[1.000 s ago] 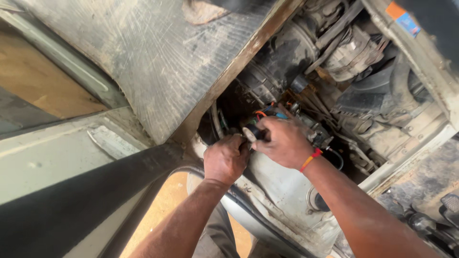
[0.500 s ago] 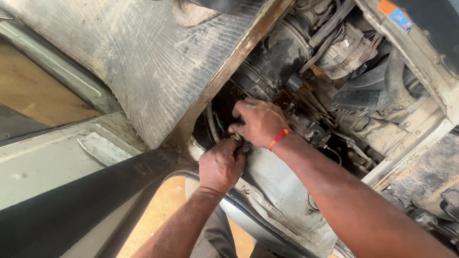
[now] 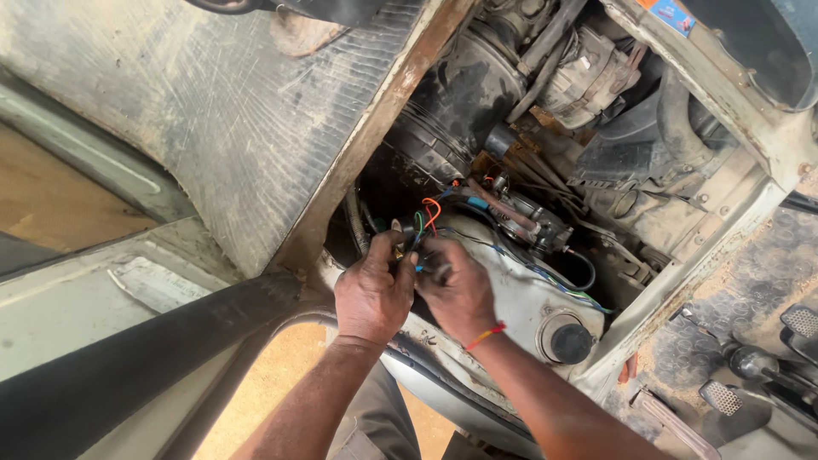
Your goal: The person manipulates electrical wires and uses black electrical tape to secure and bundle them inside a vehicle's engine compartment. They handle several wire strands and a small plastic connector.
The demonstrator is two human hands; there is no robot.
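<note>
Copper-cored, plastic-sheathed, thin coloured wires (image 3: 423, 223) in red, orange, green and blue, pinched at their loose ends between both hands just above the knuckles. Left hand (image 3: 372, 290) clenched round the lower run of the strands, thumb pressed up against them, apparently to hold them steady and apart from the grime below. Right hand (image 3: 456, 285) curled tight against the left, knuckles touching, fingertips closed on the same strands from the other side, probably so that the ends meet; exact contact hidden behind the fingers. Braided orange-and-red wrist band (image 3: 484, 336) sitting on the right wrist, clear of the work. Looping upward from the grip toward a dirty metal engine fitting (image 3: 520, 223), short enough to force both hands deep into the bay. Directly beneath, a rounded white-painted metal tank (image 3: 511, 307) with a round black cap (image 3: 569, 342), serving as a rest for the right forearm. Further back, a large black round engine housing (image 3: 464, 94) and a grey finned alternator (image 3: 588, 72), well apart from the hands. On the left, a ribbed grey rubber floor mat (image 3: 213, 111) tilted up along a rusty steel frame edge (image 3: 383, 111), seemingly lifted to expose the bay. At far right, near the floor, metal foot pedals (image 3: 724, 396).
</note>
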